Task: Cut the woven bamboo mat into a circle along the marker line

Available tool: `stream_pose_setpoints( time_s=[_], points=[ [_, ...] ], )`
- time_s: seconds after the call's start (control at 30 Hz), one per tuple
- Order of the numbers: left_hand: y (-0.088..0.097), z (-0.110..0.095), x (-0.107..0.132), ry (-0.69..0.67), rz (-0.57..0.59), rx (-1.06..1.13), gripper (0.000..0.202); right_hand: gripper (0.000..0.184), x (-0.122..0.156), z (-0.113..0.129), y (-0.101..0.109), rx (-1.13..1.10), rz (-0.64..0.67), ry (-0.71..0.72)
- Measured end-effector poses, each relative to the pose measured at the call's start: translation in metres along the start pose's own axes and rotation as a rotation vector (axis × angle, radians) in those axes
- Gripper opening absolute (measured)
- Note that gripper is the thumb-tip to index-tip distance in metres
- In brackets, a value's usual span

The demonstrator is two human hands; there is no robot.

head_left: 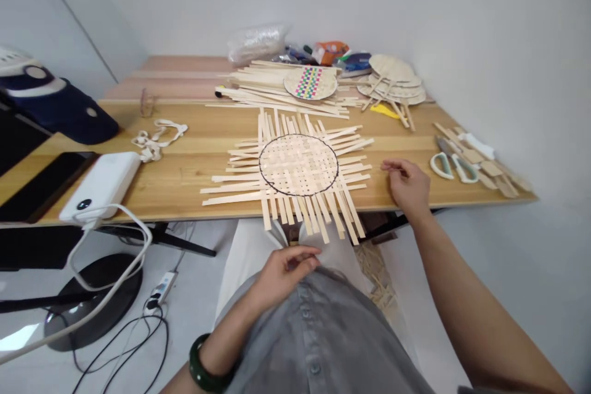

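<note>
On the table lies a flat piece of woven bamboo strips [299,165], with a dark round outline on it and loose strip ends sticking out on all sides. My left hand [289,271] hovers over my lap in front of the table edge; its fingers are loosely bent, and nothing shows in it. My right hand [410,188] is at the table to the right of the weave, apart from the strips, with fingers loosely bent and no object visible in them. Scissors [455,168] with white and green handles lie to its right.
Behind the weave are loose bamboo strips [249,87], a round woven piece with coloured checks [310,83] and stacked woven fans [394,80]. Flat wooden sticks [489,166] lie at the right. At the left are a white power bank [104,184], a cable and a curled strip [159,138].
</note>
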State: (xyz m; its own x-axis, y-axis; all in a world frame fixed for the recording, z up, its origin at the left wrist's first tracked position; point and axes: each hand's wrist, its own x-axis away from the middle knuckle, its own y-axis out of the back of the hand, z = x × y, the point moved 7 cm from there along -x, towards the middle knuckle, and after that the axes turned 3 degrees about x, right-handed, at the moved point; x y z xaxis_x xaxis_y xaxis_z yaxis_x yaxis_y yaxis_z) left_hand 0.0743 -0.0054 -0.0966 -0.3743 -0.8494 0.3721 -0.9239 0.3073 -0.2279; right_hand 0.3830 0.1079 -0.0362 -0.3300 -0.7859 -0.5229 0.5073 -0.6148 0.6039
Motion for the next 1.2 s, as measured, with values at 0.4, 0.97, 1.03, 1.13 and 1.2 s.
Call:
stream_pose_setpoints(
  time_s=[0.4, 0.97, 1.03, 1.13, 1.2],
  points=[
    [-0.033, -0.012, -0.034, 0.087, -0.06, 0.55, 0.038, 0.025, -0.001, -0.006, -0.002, -0.04, -0.006, -0.009],
    [-0.002, 0.025, -0.005, 0.172, -0.205, 0.514, 0.036, 0.023, 0.049, 0.037, 0.032, -0.241, -0.188, -0.031],
    [-0.002, 0.028, -0.003, 0.178, -0.206, 0.52, 0.037, 0.02, 0.077, 0.056, 0.028, -0.291, -0.058, -0.039],
    [-0.003, 0.027, 0.002, 0.192, -0.179, 0.518, 0.037, 0.019, 0.109, 0.068, 0.017, -0.346, 0.146, -0.083],
    [-0.003, 0.024, 0.006, 0.197, -0.148, 0.512, 0.037, 0.019, 0.111, 0.062, 0.019, -0.323, 0.165, -0.086]
  ],
)
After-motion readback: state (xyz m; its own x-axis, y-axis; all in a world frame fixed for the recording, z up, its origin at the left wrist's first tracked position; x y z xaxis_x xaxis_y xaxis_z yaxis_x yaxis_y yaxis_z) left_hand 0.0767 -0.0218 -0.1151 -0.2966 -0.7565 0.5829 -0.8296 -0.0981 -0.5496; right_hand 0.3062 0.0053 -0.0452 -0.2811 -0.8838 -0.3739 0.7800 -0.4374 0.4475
